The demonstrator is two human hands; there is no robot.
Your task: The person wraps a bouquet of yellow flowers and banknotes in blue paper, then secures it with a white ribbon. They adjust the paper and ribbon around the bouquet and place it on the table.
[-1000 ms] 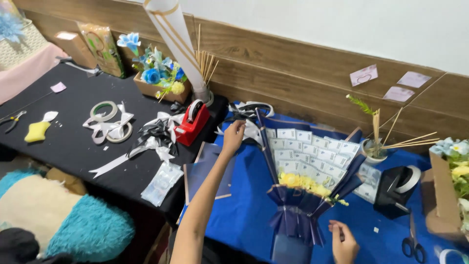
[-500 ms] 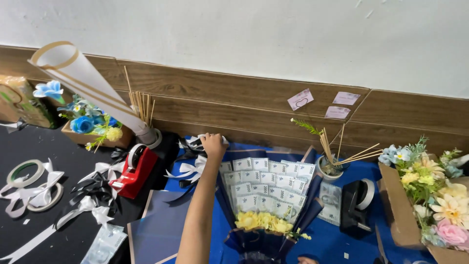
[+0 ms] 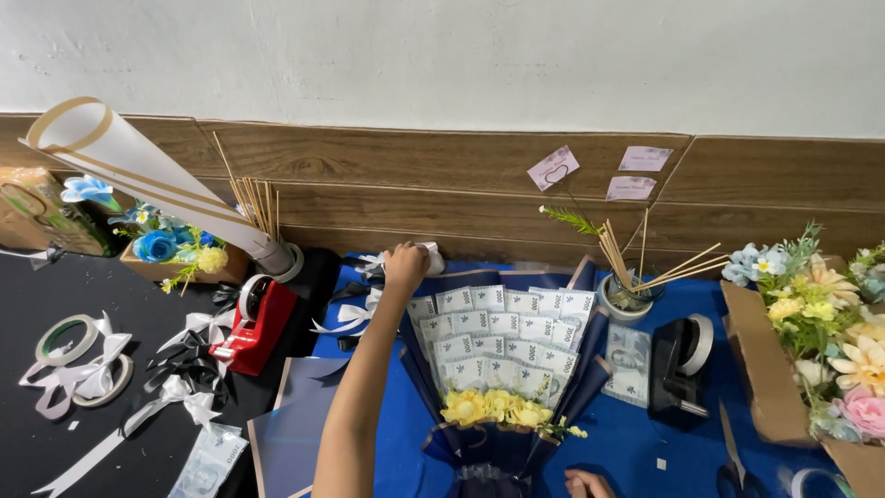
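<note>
The left hand (image 3: 406,267) reaches to the top left corner of the banknote bouquet (image 3: 498,369) on the blue cloth (image 3: 636,443), fingers curled around a white ribbon (image 3: 426,260). Only the edge of the right hand (image 3: 588,483) shows below the bouquet; its grip cannot be told.

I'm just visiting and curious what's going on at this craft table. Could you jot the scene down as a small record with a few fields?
Setting: blue table cover against a wood-panelled wall
Centrepiece: banknote bouquet in dark blue wrap, yellow flowers at its base
Left hand: stretched to the bouquet's top left corner, touching a white ribbon roll
Right hand: at the bottom edge beside the bouquet's stem, mostly cut off
Nearby: red tape dispenser, black tape dispenser, cup of wooden sticks, box of artificial flowers
</note>
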